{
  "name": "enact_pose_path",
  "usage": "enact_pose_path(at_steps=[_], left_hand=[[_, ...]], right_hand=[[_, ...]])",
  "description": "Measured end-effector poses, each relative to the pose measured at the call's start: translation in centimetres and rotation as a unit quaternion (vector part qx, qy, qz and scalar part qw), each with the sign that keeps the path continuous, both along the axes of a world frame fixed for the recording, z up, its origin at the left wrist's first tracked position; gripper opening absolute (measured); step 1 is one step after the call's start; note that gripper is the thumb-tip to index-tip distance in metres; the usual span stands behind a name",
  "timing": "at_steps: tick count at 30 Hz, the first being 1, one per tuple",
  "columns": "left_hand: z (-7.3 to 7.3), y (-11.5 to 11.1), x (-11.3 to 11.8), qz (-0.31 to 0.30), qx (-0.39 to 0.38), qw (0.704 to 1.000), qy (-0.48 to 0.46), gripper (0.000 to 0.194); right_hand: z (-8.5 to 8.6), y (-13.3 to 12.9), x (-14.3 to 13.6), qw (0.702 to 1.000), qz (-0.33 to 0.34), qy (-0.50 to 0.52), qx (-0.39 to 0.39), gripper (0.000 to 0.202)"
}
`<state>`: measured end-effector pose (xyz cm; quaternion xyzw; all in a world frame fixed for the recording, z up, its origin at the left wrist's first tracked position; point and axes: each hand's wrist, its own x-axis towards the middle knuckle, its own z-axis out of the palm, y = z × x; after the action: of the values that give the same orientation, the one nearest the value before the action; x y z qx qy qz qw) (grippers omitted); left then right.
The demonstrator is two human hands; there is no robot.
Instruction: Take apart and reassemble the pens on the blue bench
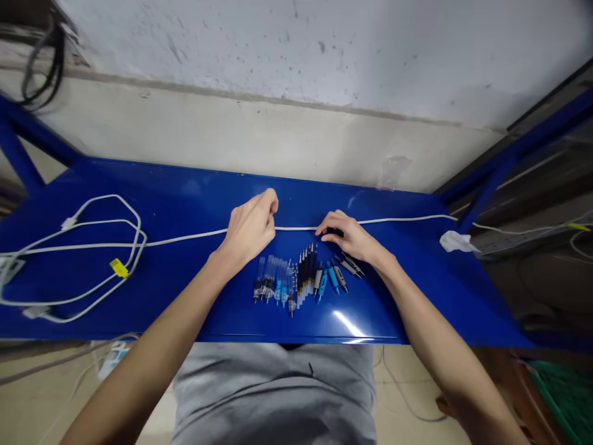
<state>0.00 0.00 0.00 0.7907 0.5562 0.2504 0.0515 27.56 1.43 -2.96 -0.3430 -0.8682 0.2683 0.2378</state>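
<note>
My left hand (pixel 254 224) is curled closed over a white cable (pixel 194 236) that runs across the blue shelf; anything inside its fingers is hidden. To the right, my right hand (pixel 346 235) reaches over the same cable with thumb and fingers bent and apart. A dark patch shows under its palm, too unclear to name. Between and below the hands lie several pen parts in a row: clear pen barrels (pixel 273 278) with black or blue ends, dark ink refills (pixel 306 266), and grey and blue pen upper halves (pixel 332 277) beside my right hand.
The blue shelf (pixel 222 204) backs onto a stained wall (pixel 278 136). Looped white cables with a yellow tag (pixel 119 267) lie at the left. A crumpled white scrap (pixel 456 241) rests near the right end, and blue frame posts (pixel 491 191) stand at both sides.
</note>
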Motion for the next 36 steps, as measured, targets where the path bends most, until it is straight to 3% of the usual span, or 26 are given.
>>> enact_pose_path(at_steps=[4, 7, 11, 31, 34, 36], left_hand=[[1.3, -4.3, -1.1, 0.035, -0.131, 0.986, 0.102, 0.020], [1.0, -6.8, -2.2, 0.050, -0.217, 0.961, 0.162, 0.024], [0.3, -8.3, -2.5, 0.030, -0.259, 0.949, 0.178, 0.029], [-0.3, -8.2, -2.4, 0.018, -0.233, 0.956, 0.176, 0.029], [0.1, -7.7, -2.9, 0.043, -0.189, 0.966, 0.171, 0.035], [0.5, -6.4, -3.0, 0.063, -0.119, 0.981, 0.137, 0.035]], right_hand=[[0.1, 0.1, 0.7, 0.999, 0.016, -0.038, -0.028, 0.009], [0.2, 0.1, 0.8, 0.998, 0.025, -0.042, -0.049, 0.012], [0.4, -0.1, 0.9, 0.997, 0.018, -0.041, -0.058, 0.023], [1.0, -0.2, 1.2, 0.999, 0.018, -0.025, -0.045, 0.012], [1.1, -0.3, 1.2, 0.998, 0.029, -0.025, -0.044, 0.011], [1.1, -0.4, 1.0, 0.998, 0.034, -0.024, -0.040, 0.011]])
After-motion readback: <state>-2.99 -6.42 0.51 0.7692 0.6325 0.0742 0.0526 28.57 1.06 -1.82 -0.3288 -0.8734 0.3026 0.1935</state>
